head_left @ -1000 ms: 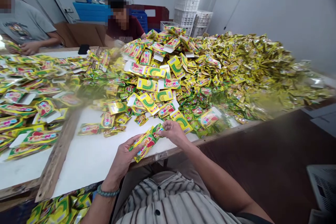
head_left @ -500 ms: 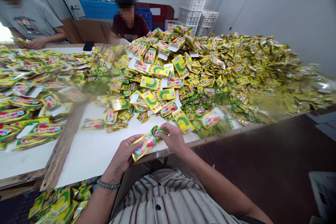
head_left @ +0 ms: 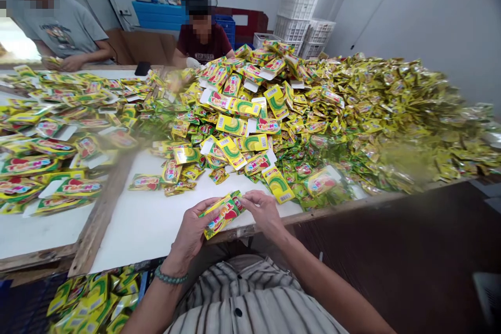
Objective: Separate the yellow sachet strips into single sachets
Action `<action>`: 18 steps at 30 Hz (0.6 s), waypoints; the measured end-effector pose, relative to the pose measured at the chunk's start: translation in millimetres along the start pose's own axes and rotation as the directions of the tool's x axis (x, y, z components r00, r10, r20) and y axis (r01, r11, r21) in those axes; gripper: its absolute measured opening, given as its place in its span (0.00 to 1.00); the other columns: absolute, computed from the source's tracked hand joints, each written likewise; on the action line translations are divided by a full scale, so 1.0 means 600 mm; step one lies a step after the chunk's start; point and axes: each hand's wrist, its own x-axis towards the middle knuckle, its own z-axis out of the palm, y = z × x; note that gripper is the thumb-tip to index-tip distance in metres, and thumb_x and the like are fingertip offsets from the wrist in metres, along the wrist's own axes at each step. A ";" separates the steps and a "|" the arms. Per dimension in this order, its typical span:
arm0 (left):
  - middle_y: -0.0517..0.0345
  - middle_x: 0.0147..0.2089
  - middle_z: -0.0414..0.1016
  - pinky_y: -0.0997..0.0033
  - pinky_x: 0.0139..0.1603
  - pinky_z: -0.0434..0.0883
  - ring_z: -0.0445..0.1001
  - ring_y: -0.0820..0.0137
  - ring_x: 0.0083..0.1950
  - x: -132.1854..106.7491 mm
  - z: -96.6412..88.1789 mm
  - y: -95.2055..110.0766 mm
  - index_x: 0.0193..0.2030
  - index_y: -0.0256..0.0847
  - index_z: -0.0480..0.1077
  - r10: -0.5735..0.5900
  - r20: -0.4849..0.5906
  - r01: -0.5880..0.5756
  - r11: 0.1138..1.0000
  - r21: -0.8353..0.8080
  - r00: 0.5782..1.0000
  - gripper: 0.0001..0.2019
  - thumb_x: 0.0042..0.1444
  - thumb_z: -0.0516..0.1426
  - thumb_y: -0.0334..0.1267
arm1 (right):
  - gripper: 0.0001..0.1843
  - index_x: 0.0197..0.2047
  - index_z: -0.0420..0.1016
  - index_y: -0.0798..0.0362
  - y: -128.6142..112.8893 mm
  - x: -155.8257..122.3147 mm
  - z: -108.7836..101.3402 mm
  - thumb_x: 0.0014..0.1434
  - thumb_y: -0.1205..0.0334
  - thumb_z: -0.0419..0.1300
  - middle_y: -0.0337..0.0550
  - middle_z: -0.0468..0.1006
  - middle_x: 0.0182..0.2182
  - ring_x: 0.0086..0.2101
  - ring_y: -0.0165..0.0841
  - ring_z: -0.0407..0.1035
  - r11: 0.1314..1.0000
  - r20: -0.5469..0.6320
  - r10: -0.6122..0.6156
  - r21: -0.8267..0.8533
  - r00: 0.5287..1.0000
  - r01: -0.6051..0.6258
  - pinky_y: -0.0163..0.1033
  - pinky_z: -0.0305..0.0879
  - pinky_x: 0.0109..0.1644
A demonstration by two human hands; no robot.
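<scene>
My left hand is closed round a small yellow-and-green printed carton, held tilted over the table's front edge. Its thumb lies across the printed face. At the carton's upper right end, my right hand pinches a small green sachet, most of which sits inside the carton's mouth. The fingertips partly cover that end. Just beyond my hands, a heap of flattened or open yellow cartons lies over many loose sachets.
A wooden divider splits the white tabletop; more cartons lie left of it. Below the front edge, a crate holds packets. Two co-workers sit across the table, near a dark phone. White crates stand behind.
The green sachet has gone deeper into the carton, with my right fingers now close to its mouth. My left hand keeps its hold. The whole view has shifted slightly.
</scene>
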 end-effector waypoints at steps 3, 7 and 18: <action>0.52 0.38 0.82 0.68 0.41 0.76 0.79 0.63 0.37 -0.001 0.001 0.002 0.45 0.36 0.76 0.029 0.000 -0.029 1.000 0.005 1.000 0.27 0.35 0.71 0.42 | 0.17 0.30 0.81 0.49 -0.004 -0.005 0.008 0.59 0.49 0.56 0.44 0.80 0.34 0.51 0.43 0.66 0.996 0.122 -0.002 0.091 0.993 -0.009 0.45 0.59 0.55; 0.52 0.37 0.82 0.69 0.38 0.75 0.79 0.65 0.34 -0.003 0.003 0.004 0.43 0.35 0.76 0.042 -0.008 -0.042 0.999 0.013 0.999 0.25 0.35 0.71 0.41 | 0.17 0.34 0.82 0.48 -0.021 -0.010 0.013 0.58 0.45 0.58 0.42 0.80 0.34 0.55 0.44 0.62 0.993 0.261 -0.023 0.117 0.965 -0.008 0.49 0.52 0.61; 0.52 0.38 0.81 0.70 0.37 0.73 0.78 0.62 0.38 0.000 -0.006 0.002 0.45 0.37 0.74 -0.057 0.142 0.014 0.957 0.289 0.988 0.26 0.41 0.67 0.49 | 0.12 0.42 0.69 0.50 -0.001 -0.018 0.045 0.54 0.59 0.60 0.38 0.78 0.29 0.30 0.34 0.73 0.980 0.200 0.063 0.171 0.978 -0.098 0.38 0.68 0.37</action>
